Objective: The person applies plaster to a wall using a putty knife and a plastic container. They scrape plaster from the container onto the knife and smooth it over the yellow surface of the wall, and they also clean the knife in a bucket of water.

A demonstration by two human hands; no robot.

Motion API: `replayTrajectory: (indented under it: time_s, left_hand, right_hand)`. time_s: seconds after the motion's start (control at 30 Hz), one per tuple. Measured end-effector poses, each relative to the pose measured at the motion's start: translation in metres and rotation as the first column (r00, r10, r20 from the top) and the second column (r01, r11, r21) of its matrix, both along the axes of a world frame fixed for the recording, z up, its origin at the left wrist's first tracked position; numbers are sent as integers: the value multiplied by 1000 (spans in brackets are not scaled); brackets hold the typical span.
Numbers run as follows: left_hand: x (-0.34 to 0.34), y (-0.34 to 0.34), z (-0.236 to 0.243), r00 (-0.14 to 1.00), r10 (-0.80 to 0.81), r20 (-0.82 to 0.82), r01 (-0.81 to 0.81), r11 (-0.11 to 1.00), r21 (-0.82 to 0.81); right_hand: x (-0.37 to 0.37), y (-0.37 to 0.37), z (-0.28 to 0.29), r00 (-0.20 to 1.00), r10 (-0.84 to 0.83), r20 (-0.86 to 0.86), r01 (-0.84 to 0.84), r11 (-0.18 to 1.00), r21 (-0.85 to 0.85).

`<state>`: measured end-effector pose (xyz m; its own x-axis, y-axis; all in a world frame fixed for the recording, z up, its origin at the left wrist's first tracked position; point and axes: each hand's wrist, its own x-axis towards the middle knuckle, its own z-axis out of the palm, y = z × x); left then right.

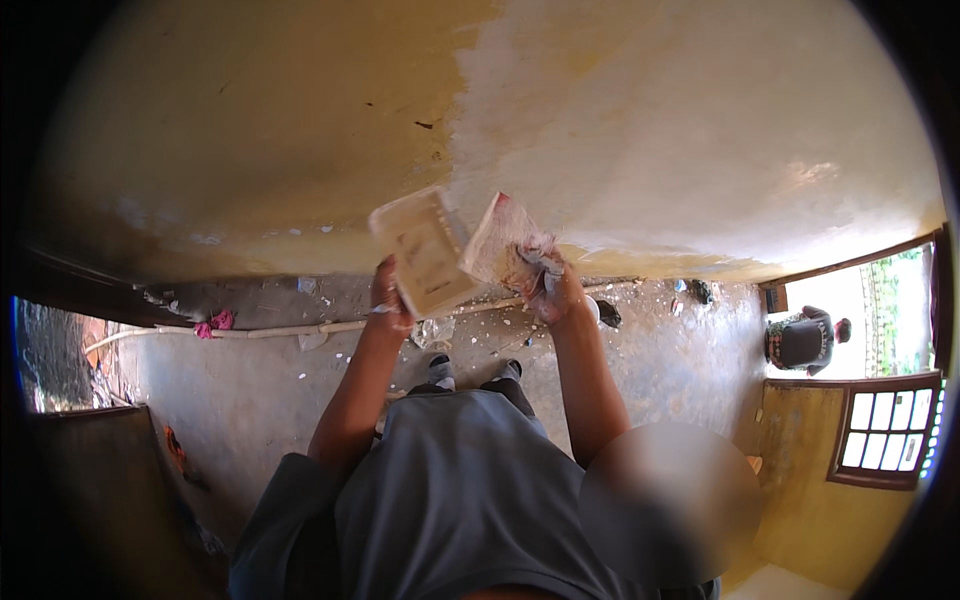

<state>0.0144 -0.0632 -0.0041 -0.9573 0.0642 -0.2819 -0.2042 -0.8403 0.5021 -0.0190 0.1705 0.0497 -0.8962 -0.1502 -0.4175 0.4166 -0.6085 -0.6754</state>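
My left hand (pixel 388 298) grips the edge of a shallow beige rectangular tray (pixel 432 292), tilted so its inside shows, with a few darker smears in it. Closed around a flat pale board-like piece (pixel 492 242) is my right hand (pixel 550 288), its fingers caked with white paste. That piece has a red corner and white smears; its exact kind is unclear. Tray and piece are side by side in front of me, their edges close together or touching. Beyond them rises a wall, bare yellow on the left (pixel 270 130) and coated whitish on the right (pixel 650 130).
A long pale pole (pixel 270 330) lies on the spattered concrete floor (pixel 680 370) along the wall's foot, with a pink cloth (pixel 214 323) by it. An orange-and-black item (pixel 177 452) is at left. At right, a person (pixel 803 340) is in a bright doorway above a window (pixel 884 430).
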Motion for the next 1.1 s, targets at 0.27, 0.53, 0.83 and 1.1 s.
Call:
replayTrajectory:
  time_s: [0.27,0.53,0.83,1.1]
  left_hand:
    - [58,-64,-16,970,240,23,-238,969,-65]
    - [121,-101,-16,949,311,51,-302,944,-133]
    - [131,-107,-21,927,358,113,-339,927,-161]
    - [125,-108,-34,952,297,67,-291,953,-85]
  right_hand:
    - [-22,-16,-100,969,-174,176,223,921,-318]
    - [-105,-44,-217,977,-137,161,184,927,-328]
    - [-136,-62,-167,933,-360,8,352,906,-237]
    - [-103,-41,-5,946,-300,-122,263,931,-254]
